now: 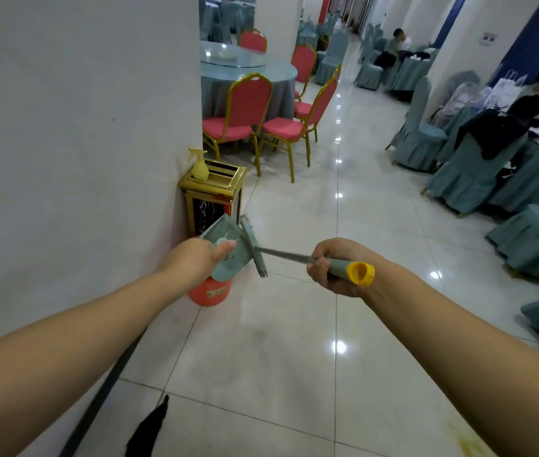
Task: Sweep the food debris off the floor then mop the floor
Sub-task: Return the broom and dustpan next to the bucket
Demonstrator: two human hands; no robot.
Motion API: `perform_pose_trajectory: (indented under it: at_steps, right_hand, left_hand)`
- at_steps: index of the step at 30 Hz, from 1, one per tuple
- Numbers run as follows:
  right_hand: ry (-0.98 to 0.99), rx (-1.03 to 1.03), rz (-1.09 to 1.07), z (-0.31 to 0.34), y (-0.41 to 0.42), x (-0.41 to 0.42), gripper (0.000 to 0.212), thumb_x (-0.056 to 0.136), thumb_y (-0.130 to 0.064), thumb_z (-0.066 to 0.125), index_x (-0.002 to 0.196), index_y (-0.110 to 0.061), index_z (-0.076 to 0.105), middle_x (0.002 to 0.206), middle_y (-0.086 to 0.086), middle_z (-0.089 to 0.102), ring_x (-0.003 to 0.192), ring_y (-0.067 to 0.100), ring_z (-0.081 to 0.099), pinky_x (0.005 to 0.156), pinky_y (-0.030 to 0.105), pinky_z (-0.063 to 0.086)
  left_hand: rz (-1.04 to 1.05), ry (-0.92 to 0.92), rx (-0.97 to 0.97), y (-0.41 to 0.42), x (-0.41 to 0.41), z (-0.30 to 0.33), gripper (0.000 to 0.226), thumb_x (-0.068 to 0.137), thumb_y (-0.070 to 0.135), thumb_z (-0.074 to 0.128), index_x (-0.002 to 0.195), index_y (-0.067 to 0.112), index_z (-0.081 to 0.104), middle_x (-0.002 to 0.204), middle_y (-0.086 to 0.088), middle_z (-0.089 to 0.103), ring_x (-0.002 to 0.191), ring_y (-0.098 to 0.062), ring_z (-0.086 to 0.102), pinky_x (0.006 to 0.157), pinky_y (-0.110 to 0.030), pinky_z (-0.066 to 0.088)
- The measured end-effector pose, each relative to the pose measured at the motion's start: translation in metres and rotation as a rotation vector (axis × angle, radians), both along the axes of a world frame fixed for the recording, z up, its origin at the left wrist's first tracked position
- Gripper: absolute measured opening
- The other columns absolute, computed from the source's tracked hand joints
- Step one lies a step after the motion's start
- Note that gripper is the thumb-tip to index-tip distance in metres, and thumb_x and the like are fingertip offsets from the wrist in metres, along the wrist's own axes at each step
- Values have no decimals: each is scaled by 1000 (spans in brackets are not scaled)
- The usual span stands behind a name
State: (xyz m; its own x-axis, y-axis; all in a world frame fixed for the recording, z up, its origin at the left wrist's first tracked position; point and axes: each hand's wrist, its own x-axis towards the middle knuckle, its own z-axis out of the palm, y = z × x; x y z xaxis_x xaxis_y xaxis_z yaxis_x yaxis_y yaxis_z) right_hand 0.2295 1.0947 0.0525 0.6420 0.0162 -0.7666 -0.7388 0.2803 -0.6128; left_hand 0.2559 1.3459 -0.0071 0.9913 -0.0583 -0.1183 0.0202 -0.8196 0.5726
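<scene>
Floor (261,374) tiles glossy; yellowish stain at near right. Right hand (334,268) grips broom handle (344,266); left hand (200,258) pinches dustpan (225,249), tilted above red bucket (210,291). Broom head (254,247) touching dustpan edge. Risk: debris spills beside bucket if dustpan tips off-centre. Gold bin (212,196) behind, against wall.

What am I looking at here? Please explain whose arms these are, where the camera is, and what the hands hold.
There is no machine here: a person wears one camera on the head, looking forward and down. The left hand grips a dustpan above a red bucket. The right hand grips the broom by its handle, its head against the dustpan. Behind the bucket, by the wall, stands a gold bin with a spray bottle on top. The tiled floor has a yellow stain.
</scene>
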Motion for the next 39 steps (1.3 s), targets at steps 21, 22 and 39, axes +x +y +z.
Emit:
perform_pose_trajectory:
  at_steps: [21,22,39]
  right_hand:
    - [173,-168,127,-24,-52,-5,10,89,0,34,91,1,43,74,15,47,31,9,44,31,13,40]
    - [200,-173,146,-31,-58,-1,9,89,0,34,90,1,44,73,14,47,31,9,44,31,13,40]
    - [503,-294,585,-92,-179,98,15,91,-8,42,88,5,50,73,12,56,45,10,48,39,15,42]
  left_hand:
    - [121,439,-500,-118,-16,-88,58,89,64,39,68,11,53,55,-2,48,45,-16,45,40,-19,32]
    - [111,457,-498,-128,-17,-95,59,91,63,36,70,11,54,55,-2,48,43,-15,43,40,-19,32]
    - [267,736,-647,-288,10,-182,57,96,55,26,58,16,44,48,1,38,39,-12,31,39,-21,26]
